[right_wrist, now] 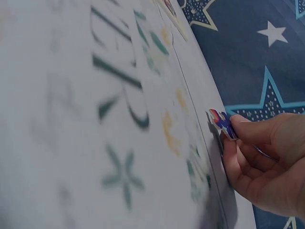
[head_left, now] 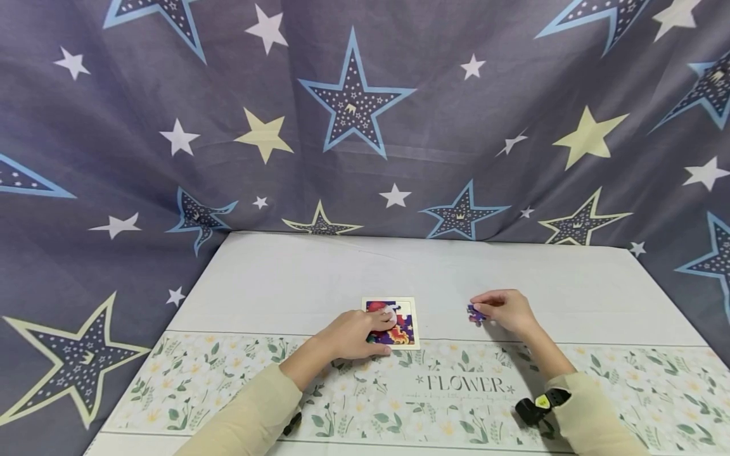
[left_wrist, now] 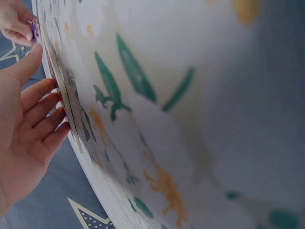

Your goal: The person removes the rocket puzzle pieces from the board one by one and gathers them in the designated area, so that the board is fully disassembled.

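A small square jigsaw puzzle [head_left: 403, 326] with a pale frame lies on the table, its picture in purple, red and orange. Pale backing shows through a gap at its upper right. My left hand [head_left: 358, 334] rests on the left part of the puzzle, fingers extended and covering some of it. In the left wrist view the fingertips [left_wrist: 56, 98] meet the frame's edge. To the right, my right hand [head_left: 507, 310] pinches a purple jigsaw piece [right_wrist: 223, 124] with a bit of red and white between thumb and fingers, just over the table.
The white table [head_left: 285, 272] carries a floral band with the printed word FLOWER [head_left: 466, 384]. Behind and at both sides hangs a dark curtain [head_left: 428, 57] with stars. A black strap [head_left: 542, 406] circles the right wrist.
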The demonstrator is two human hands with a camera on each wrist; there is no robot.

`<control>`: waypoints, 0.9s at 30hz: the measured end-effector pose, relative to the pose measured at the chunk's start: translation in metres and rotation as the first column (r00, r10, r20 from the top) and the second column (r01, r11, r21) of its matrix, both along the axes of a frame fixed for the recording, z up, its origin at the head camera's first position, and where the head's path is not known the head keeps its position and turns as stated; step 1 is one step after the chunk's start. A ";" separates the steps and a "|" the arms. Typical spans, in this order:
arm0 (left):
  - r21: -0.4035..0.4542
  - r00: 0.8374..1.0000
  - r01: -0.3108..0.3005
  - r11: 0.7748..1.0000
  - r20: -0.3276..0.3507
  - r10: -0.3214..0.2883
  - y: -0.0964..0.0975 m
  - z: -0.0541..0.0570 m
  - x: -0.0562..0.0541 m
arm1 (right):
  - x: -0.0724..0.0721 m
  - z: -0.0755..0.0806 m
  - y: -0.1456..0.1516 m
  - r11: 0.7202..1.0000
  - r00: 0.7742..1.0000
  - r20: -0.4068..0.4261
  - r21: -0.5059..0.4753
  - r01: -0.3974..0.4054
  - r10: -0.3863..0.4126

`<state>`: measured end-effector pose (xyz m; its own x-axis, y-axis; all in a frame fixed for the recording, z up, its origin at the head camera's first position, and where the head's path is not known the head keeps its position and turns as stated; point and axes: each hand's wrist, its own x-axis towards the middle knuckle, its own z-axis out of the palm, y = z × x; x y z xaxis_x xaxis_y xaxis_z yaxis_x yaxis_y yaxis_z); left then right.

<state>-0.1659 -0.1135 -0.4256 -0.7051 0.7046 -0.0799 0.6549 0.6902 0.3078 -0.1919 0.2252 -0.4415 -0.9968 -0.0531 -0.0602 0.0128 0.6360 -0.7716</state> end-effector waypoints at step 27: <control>0.002 1.000 0.006 1.000 -0.006 -0.006 0.000 0.001 0.001 | 0.002 0.002 0.034 0.991 0.997 -0.022 0.111 0.080 -0.078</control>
<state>-0.1651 -0.1137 -0.4247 -0.7012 0.7092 -0.0738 0.6611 0.6854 0.3052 -0.1898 0.2589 -0.4396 -0.9985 0.0315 -0.0437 0.0530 0.7161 -0.6960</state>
